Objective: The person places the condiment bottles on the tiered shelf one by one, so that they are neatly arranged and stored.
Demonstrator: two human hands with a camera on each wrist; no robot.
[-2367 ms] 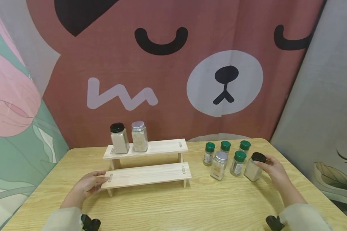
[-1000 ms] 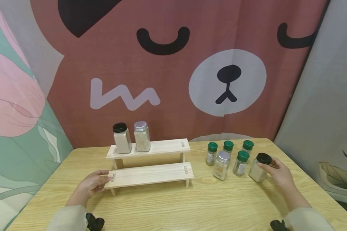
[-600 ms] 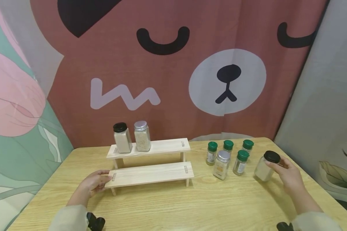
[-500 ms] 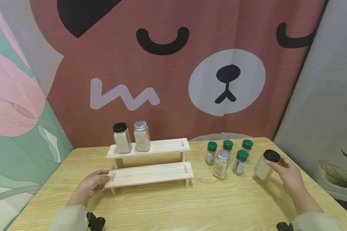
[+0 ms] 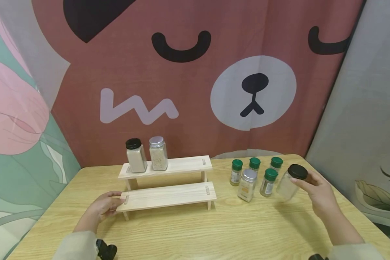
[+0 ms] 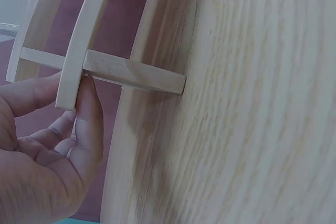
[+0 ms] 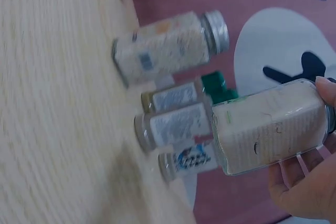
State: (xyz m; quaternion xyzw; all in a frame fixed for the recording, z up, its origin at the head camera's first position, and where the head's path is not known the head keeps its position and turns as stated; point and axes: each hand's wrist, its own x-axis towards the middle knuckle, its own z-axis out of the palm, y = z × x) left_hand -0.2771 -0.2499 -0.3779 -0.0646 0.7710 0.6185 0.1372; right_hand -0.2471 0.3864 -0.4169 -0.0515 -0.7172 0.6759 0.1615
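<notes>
My left hand point(image 5: 104, 206) pinches the left end of the lower step of a pale wooden two-step rack point(image 5: 169, 196); the left wrist view shows thumb and finger point(image 6: 90, 124) on the board's end. My right hand point(image 5: 318, 189) grips a square glass jar point(image 5: 287, 186) of pale powder by its black lid, tilted and raised off the table. In the right wrist view that jar point(image 7: 270, 127) hangs in front of the small green-capped bottles. On the rack's upper step stand a black-lidded jar point(image 5: 136, 159) and a silver-lidded jar point(image 5: 158, 157), side by side.
Right of the rack, a silver-lidded jar point(image 5: 247, 187) stands on the table point(image 5: 195, 234) among several small green-capped bottles point(image 5: 268, 186). A curtain point(image 5: 182, 83) with a printed bear face hangs behind the table's back edge.
The black-lidded jar has first shifted right, away from the bottles, then been lifted and brought back leftward by my right hand. My left hand keeps its hold on the rack.
</notes>
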